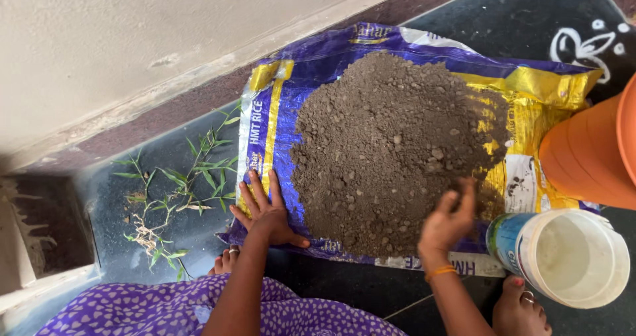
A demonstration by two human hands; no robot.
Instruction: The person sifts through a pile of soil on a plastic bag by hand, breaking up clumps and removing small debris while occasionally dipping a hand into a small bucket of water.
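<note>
Lower centre: left hand [265, 211] flat, fingers spread, pinning purple-and-yellow sack [278, 111]. Right hand [450, 220] cupped in soil heap [397, 150], probably clutching some; fingertips buried. Mid-frame soil looks loose, crumbly, lumpy; best scooped from edge. Right edge: white bucket [570, 256], orange pot [589, 157] cropped.

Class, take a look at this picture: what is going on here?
A person crouches on the floor over a heap of dark soil spread on a flattened purple and yellow sack. The left hand lies flat on the sack's edge, while the right hand digs its fingers into the soil. A white plastic bucket and an orange pot stand beside the right hand. Uprooted green plants lie left of the sack.
</note>
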